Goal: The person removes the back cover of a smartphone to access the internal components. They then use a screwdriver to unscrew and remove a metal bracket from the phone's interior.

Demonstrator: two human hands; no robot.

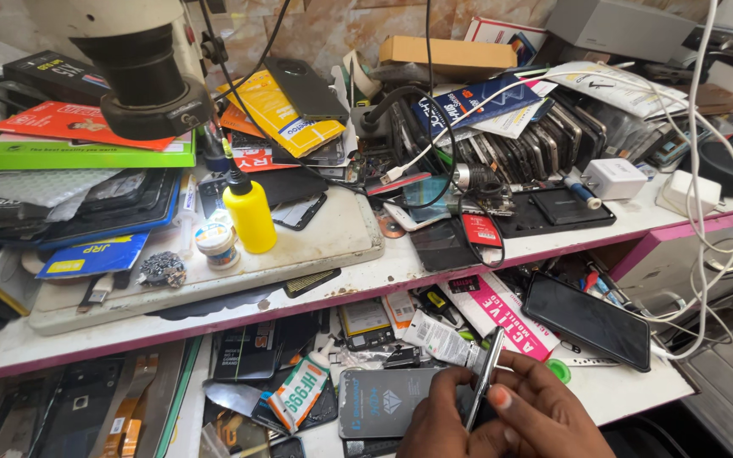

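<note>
Two hands low at frame bottom: left hand point(447, 420) and right hand point(545, 416) both pinch one thin silver-edged phone point(485, 373), held edge-on over the lower shelf point(629, 390). One yellow bottle point(248, 212) stands on the worktop above.

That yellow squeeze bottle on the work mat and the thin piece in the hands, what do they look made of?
The yellow squeeze bottle looks like matte soft plastic, with a black nozzle. The thin piece, gripped edge-on by both hands, seems metal or glass: its edge glints silver.

Both hands point(502, 416) are bare, with no gloves, rings or sleeves showing, and short nails.
</note>
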